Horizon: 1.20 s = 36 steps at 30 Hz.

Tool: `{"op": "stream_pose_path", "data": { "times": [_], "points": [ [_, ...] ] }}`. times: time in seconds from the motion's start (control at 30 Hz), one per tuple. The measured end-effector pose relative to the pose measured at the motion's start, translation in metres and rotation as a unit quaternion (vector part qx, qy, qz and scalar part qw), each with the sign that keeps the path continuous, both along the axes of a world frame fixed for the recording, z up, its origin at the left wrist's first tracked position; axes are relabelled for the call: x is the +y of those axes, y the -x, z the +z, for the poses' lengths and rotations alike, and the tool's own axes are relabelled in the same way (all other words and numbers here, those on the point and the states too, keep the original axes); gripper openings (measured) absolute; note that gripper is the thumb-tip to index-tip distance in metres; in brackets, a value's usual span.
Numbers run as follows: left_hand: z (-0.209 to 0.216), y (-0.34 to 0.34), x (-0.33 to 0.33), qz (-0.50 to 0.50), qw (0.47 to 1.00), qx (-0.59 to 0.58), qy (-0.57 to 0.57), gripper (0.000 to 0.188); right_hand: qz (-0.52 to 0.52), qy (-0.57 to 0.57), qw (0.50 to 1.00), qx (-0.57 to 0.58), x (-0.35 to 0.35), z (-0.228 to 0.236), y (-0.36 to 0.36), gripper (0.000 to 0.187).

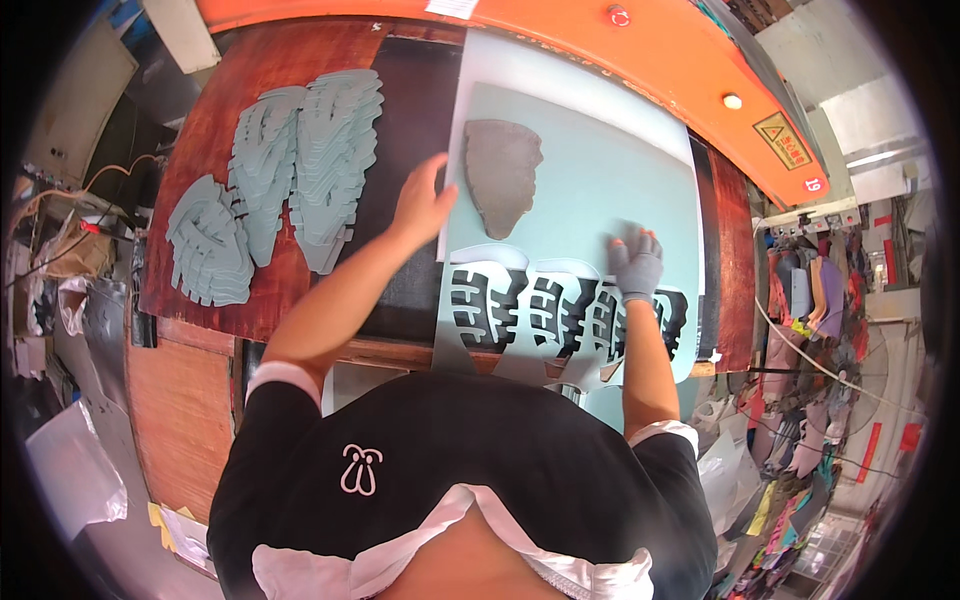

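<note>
A pale grey-green sheet lies on the worktable, with a row of slotted cut-outs along its near part. At its left edge is my left hand, bare, with thumb and fingers apart; whether it touches the sheet I cannot tell. My right hand, in a grey glove with bare fingertips, is spread over the sheet just beyond the cut-outs, its fingers slightly blurred. Between the hands, toward the far left of the sheet, rests a dark grey cutting die, rounded at one end and tapering at the other.
Several stacks of slotted grey-green cut pieces lie on the table's reddish-brown board at left. An orange machine beam with a red button spans the far side. Colourful scraps hang at right.
</note>
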<state>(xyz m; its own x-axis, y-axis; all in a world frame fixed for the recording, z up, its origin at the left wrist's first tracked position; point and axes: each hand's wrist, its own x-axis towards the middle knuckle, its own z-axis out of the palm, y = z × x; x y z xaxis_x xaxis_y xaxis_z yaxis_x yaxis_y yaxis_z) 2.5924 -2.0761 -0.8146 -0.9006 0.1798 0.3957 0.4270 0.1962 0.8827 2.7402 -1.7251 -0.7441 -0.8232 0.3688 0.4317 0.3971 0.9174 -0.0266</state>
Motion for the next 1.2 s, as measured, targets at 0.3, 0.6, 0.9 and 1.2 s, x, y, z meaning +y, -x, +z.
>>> {"op": "stream_pose_path", "data": {
  "times": [0.3,0.6,0.9,1.2],
  "points": [
    [0.002,0.094,0.059,-0.018,0.998,-0.046,0.044,0.047,-0.058,-0.069,0.994,-0.068,0.083,-0.022,-0.015,0.059],
    [0.003,0.100,0.045,-0.101,0.986,-0.125,-0.053,0.038,0.071,0.108,0.992,0.000,0.039,-0.003,0.017,0.054],
    [0.015,0.101,0.039,-0.160,0.944,-0.245,-0.150,0.040,0.300,0.091,0.948,0.056,-0.151,-0.031,0.051,0.082],
    [0.017,0.094,0.041,-0.153,0.943,-0.249,-0.161,0.041,0.345,0.149,0.922,0.098,-0.148,-0.033,0.052,0.068]
  ]
}}
